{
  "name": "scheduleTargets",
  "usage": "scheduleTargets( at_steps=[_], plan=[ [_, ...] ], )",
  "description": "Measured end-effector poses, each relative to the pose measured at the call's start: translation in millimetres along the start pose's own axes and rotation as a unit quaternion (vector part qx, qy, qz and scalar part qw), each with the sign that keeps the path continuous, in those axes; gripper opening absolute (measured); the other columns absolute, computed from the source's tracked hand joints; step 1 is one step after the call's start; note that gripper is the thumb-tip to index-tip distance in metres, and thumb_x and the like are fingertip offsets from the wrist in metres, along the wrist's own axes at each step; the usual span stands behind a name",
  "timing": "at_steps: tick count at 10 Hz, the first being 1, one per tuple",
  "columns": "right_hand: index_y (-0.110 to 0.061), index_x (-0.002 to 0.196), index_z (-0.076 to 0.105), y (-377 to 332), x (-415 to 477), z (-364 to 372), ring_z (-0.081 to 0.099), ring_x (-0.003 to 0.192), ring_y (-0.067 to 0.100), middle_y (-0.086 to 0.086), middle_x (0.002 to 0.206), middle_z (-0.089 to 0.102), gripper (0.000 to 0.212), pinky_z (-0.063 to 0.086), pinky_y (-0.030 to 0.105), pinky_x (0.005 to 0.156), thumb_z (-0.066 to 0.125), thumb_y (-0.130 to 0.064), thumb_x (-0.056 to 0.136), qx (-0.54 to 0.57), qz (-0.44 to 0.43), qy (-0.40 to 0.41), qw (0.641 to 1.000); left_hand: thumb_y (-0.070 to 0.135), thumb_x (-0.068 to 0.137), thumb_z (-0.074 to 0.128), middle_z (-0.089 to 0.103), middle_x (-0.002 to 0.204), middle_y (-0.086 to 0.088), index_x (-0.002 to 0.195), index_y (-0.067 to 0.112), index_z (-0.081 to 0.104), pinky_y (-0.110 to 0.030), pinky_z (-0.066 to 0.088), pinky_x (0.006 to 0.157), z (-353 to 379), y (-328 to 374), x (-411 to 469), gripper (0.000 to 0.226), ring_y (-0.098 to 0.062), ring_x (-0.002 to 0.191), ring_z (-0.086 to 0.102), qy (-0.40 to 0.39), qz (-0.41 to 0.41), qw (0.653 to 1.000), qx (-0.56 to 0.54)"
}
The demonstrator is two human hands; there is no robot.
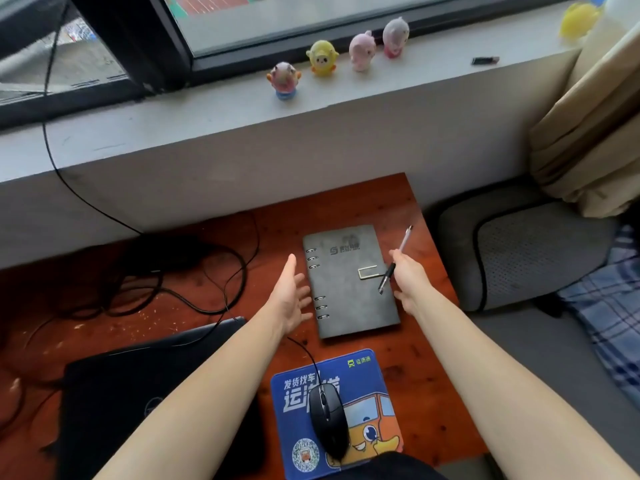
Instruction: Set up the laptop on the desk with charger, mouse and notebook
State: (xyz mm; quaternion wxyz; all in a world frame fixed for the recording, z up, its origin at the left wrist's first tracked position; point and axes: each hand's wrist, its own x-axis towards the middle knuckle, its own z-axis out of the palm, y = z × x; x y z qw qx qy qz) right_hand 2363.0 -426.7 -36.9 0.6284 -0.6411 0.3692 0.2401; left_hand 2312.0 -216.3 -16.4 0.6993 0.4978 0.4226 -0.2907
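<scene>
So, going by how things lie, this looks like the notebook part of the setup. The grey ring-bound notebook (346, 282) lies closed and flat on the desk (346, 202), close to its right edge and about midway between the far and near edges. The right hand (410, 275) is pinching a pen (388, 276) over the notebook's right side, by the clasp, with the tip angled down toward the cover. I can't tell if the tip actually touches. The left hand (292, 299) is loose with its fingers spread, holding nothing, and it hovers just beside the notebook's ringed spine. The mouse (327, 419) sits on the blue mouse pad (363, 368) at the near edge, with its cord (304, 351) running back under the left forearm. The laptop (138, 393) is toward the near left corner, lid down. There's a tangle of black cables (173, 271) along the far left side, and I honestly can't pick out a charger brick in that mess. My guess for the next move is to park the pen on or beside the notebook, maybe squaring the notebook up with the free hand, and then open the lid and sort out the power lead. The pen is thin and would roll, so it wants laying down flat and away from the right edge.
</scene>
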Motion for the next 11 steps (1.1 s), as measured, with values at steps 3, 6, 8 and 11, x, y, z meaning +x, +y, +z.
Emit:
scheduleTargets(
  at_steps=[3, 6, 8, 11],
  plan=[
    [-0.019, 0.094, 0.066, 17.1, -40.3, 54.7, 0.062, 0.093, 0.029, 0.007, 0.095, 0.065, 0.021, 0.054, 0.05, 0.093, 0.051, -0.032, 0.101, -0.129, -0.12, 0.02, 0.984, 0.053, 0.102, 0.033, 0.025, 0.163, -0.007, 0.155, 0.016, 0.03, -0.035, 0.013, 0.122, -76.5, -34.0, -48.8, 0.064, -0.02, 0.151, 0.018, 0.176, 0.308, 0.808, 0.471],
    [-0.015, 0.138, 0.056, 71.2, -54.9, 141.6, 0.058, 0.117, 0.033, 0.012, 0.12, 0.066, 0.043, 0.046, 0.036, 0.097, 0.06, -0.021, 0.096, -0.471, -0.251, -0.07, 0.843, 0.06, 0.099, 0.034, -0.002, 0.167, -0.006, 0.158, 0.023, 0.013, -0.044, 0.009, 0.124, -167.7, -114.5, -53.4, 0.073, -0.024, 0.153, -0.004, 0.183, 0.19, 0.735, 0.624],
    [-0.007, 0.139, 0.05, 94.1, -56.6, 141.5, 0.056, 0.118, 0.04, 0.021, 0.125, 0.06, 0.046, 0.047, 0.043, 0.098, 0.061, -0.017, 0.096, -0.544, -0.279, -0.043, 0.79, 0.06, 0.098, 0.035, -0.006, 0.167, 0.001, 0.158, 0.028, 0.015, -0.044, 0.007, 0.122, -191.6, -131.5, -50.5, 0.071, -0.018, 0.153, -0.01, 0.15, 0.192, 0.723, 0.646],
    [-0.013, 0.146, 0.046, 85.3, -87.3, 126.1, 0.054, 0.126, 0.033, 0.015, 0.136, 0.059, 0.059, 0.044, 0.038, 0.105, 0.063, -0.033, 0.094, -0.51, -0.259, -0.05, 0.818, 0.057, 0.098, 0.036, -0.009, 0.167, 0.0, 0.159, 0.027, 0.011, -0.045, 0.018, 0.121, -189.9, -113.9, -54.9, 0.072, -0.022, 0.153, -0.008, 0.108, 0.148, 0.708, 0.682]
  ],
)
